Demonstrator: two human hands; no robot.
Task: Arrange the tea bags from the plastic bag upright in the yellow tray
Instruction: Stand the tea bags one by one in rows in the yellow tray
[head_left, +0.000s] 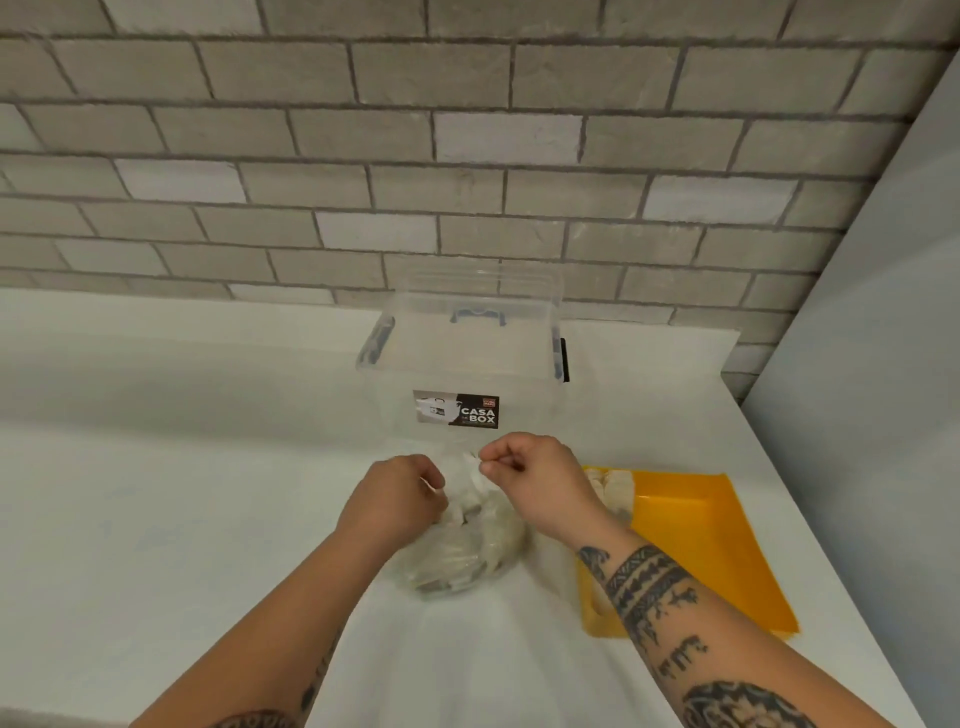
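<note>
Two bare hands meet at the mouth of a clear plastic bag (470, 545); the left hand (400, 499) has its fingers curled round the crumpled film on the left side of the opening, and the right hand (524, 475) pinches the film between thumb and curled fingers on the right side, a little higher; both seem to be holding or pulling the opening, though whether either also holds a sachet cannot be told; the plastic bag lies on a white tabletop (182, 519) and bulges with tea bags (452, 564), which show as pale, flat, cream-coloured sachets jumbled at all angles behind the cloudy film; just to the right of the plastic bag sits the yellow tray (717, 545), shallow and square-cornered; a few more sachets stand together in the tray's corner nearest the bag's mouth, apparently on edge, partly hidden by the right wrist; most of the tray floor is bare yellow, so the task looks only begun, with most of the sachets left to move and stand up; behind the plastic bag stands a clear storage box (467, 358) with a dark label; beyond that rises a grey brick wall (467, 156).
</note>
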